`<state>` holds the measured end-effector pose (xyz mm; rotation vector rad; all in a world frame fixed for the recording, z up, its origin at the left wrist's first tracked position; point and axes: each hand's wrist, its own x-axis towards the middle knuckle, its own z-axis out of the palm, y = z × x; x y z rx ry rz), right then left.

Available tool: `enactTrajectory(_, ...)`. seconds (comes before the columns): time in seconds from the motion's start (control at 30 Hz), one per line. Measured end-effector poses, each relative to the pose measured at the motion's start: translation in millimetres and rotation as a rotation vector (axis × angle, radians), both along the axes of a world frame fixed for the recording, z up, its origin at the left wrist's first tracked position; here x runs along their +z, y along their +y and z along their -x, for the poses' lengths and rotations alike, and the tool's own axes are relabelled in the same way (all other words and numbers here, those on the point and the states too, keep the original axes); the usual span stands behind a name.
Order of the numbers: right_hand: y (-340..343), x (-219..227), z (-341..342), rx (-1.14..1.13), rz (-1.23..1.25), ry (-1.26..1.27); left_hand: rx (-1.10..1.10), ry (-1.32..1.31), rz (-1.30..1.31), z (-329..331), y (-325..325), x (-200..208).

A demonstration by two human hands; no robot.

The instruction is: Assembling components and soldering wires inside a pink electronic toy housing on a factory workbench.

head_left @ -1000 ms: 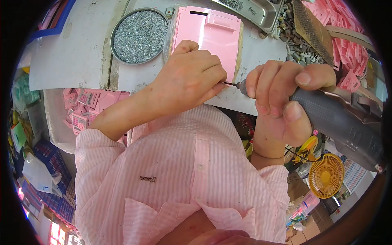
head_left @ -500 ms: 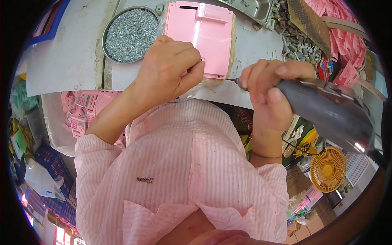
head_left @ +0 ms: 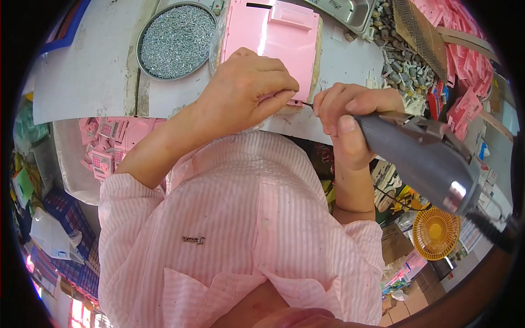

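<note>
A flat pink plastic panel [head_left: 249, 33] with a raised bar and a dark slot lies on the table ahead of me. Over its near part is my left hand [head_left: 249, 90], thumb and index finger pinched together by the near right corner; anything between the fingertips is too small to make out. My right hand [head_left: 347, 117] is wrapped round a dark grey electric screwdriver [head_left: 418, 156] with a cord at its back end. The thin bit points left and its tip is close to the panel's corner, beside a small dark hole; contact is unclear.
Left of the panel stands a round metal dish [head_left: 139, 52] of small silver screws. A metal tray [head_left: 358, 15], small grey parts [head_left: 407, 71] and heaped pink pieces [head_left: 465, 49] lie at the far right. Below the table's left edge sits a bag [head_left: 71, 161] of pink parts.
My left hand has slid right along the panel toward its near right corner. The screwdriver and my right hand have shifted left, the tool's rear end dipping slightly.
</note>
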<state>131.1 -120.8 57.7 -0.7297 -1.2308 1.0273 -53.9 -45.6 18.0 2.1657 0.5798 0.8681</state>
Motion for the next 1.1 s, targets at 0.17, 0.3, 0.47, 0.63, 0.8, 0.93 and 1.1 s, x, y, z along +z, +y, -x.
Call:
enactTrajectory(0.17, -3.3, 0.1, -1.2, 0.026, 0.044, -0.046, -0.008, 0.040, -0.056, 2.3, -3.8, 1.8)
enactTrajectory(0.3, -1.5, 31.7, -3.5, 0.048, 0.004, 0.043, -0.003, 0.038, -0.133, -1.0, -7.9, -3.2)
enactTrajectory(0.47, 7.9, 42.9, -5.4, 0.127, -0.060, 0.110, -0.039, 0.018, -0.123, -0.4, -10.0, -0.9)
enactTrajectory(0.63, 9.5, 39.2, -1.4, 0.131, -0.040, 0.170, 0.027, 0.043, -0.186, 0.6, -12.7, -2.9)
enactTrajectory(0.8, 38.2, 21.5, -15.1, -0.032, -0.153, 0.129, 0.392, 0.118, -0.242, 28.2, 35.0, -3.1)
enactTrajectory(0.93, 65.4, -1.9, -22.1, -0.030, -0.206, 0.143, 0.539, 0.560, -0.267, 73.9, 61.1, 0.5)
enactTrajectory(1.1, 65.8, -9.9, -13.3, -0.146, -0.086, -0.130, 0.425, 0.510, -0.266, 85.0, 61.8, -9.7)
